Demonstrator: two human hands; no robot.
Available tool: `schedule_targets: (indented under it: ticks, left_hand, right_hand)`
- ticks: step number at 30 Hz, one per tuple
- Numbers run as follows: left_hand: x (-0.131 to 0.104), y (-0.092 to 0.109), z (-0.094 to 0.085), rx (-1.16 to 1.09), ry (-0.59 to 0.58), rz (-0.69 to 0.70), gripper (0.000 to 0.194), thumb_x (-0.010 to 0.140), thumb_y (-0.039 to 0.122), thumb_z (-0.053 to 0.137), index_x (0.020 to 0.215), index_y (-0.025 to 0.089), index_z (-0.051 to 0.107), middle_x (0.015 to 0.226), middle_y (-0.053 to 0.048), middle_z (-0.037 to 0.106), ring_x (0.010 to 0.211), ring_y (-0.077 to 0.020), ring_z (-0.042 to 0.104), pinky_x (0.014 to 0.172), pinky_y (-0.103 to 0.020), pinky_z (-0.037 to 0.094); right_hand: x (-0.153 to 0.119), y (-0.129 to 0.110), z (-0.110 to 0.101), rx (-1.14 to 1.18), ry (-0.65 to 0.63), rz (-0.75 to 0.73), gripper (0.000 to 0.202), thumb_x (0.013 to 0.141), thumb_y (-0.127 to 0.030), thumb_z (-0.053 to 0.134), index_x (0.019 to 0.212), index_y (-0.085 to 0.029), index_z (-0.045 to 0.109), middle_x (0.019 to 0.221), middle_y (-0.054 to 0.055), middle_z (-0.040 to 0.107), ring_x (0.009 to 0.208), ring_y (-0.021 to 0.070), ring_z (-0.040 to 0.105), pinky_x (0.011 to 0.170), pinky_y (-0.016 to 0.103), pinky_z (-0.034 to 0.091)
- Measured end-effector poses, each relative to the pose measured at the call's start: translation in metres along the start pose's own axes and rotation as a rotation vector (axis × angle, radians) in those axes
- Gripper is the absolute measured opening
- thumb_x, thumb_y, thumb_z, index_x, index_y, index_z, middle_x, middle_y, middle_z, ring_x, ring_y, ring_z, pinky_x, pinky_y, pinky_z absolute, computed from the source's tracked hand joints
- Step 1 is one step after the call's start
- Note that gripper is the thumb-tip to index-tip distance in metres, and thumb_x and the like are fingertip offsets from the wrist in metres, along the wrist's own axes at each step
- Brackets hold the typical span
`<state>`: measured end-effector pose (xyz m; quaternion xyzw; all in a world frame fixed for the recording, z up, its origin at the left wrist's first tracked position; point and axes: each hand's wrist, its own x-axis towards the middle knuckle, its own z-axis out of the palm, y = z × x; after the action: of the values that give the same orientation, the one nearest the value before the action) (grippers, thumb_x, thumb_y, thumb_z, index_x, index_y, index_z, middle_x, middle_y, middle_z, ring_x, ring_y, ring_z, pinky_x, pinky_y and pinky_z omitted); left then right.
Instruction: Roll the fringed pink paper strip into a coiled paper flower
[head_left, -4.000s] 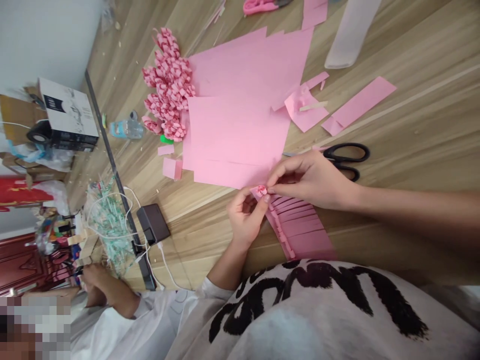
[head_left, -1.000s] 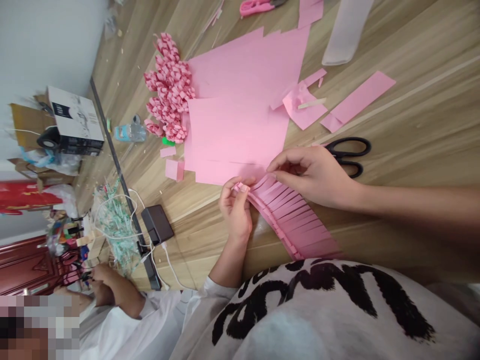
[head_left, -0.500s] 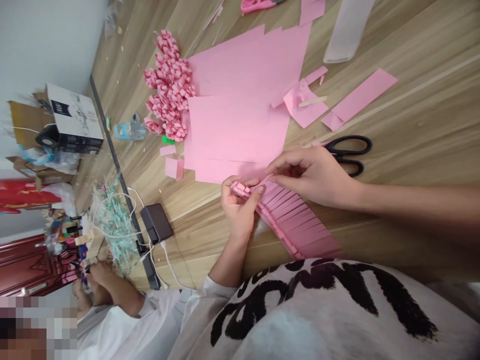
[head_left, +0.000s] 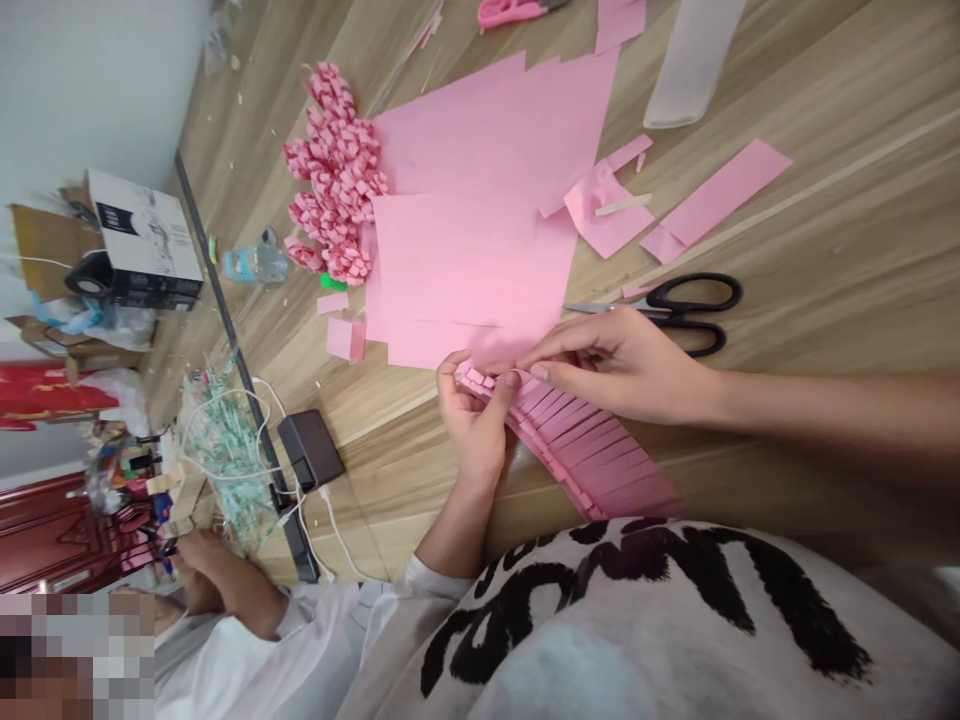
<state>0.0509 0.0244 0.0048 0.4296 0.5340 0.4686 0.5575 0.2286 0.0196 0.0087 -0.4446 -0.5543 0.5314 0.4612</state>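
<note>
A fringed pink paper strip [head_left: 600,445] slants from my fingers down to my shirt; along one edge its cut tabs are folded over into small loops. My left hand [head_left: 476,420] pinches the strip's upper end between thumb and fingers. Thumb and fingertips of my right hand [head_left: 611,365] are closed at the same end, on one of the paper tabs; the exact contact is partly hidden. Black-handled scissors [head_left: 694,292] lie on the table just beyond my right hand, their blades partly covered by it. Pink paper sheets [head_left: 472,250] lie flat beyond both hands.
Curled pink paper flowers [head_left: 334,175] are heaped beside the sheets. Paper scraps [head_left: 720,200], pink scissors [head_left: 510,12] and a translucent case [head_left: 694,70] lie farther off. A dark box with cables [head_left: 311,447] and a bottle [head_left: 255,263] stand leftward; another person's arm [head_left: 232,585] is at lower left.
My right hand has moved slightly left and down, bringing its fingertips to my left thumb and folding a tab over. More of the black scissors' blades now shows.
</note>
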Motion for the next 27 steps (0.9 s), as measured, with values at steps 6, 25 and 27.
schedule_targets:
  ticks: [6,25,27]
  left_hand:
    - [0.0006,0.0012,0.0013,-0.028,-0.017,0.008,0.057,0.064,0.022,0.091,0.105,0.023,0.052,0.072,0.008,0.074,0.065,-0.0065,0.071,0.07,-0.017,0.055]
    - [-0.0002,0.0004,-0.0001,-0.028,-0.003,0.022,0.051,0.066,0.02,0.089,0.103,0.023,0.055,0.074,0.007,0.073,0.069,-0.0044,0.068,0.074,-0.015,0.054]
    - [-0.0002,0.0004,-0.0007,-0.026,-0.008,0.009,0.051,0.066,0.02,0.089,0.104,0.024,0.055,0.074,0.008,0.072,0.068,-0.0045,0.068,0.072,-0.016,0.054]
  right_hand:
    - [0.0005,0.002,-0.001,-0.051,-0.001,-0.102,0.022,0.084,-0.023,0.066,0.097,-0.015,0.081,0.074,0.004,0.075,0.055,0.0068,0.051,0.053,0.02,0.038]
    - [0.0006,0.0016,0.002,-0.083,0.072,-0.004,0.017,0.083,-0.02,0.063,0.086,-0.016,0.08,0.079,0.004,0.078,0.059,0.0101,0.06,0.056,0.023,0.043]
    - [0.0005,0.0006,0.0018,-0.065,0.074,0.007,0.019,0.082,-0.017,0.061,0.086,-0.016,0.08,0.077,0.004,0.077,0.059,0.0103,0.06,0.056,0.023,0.044]
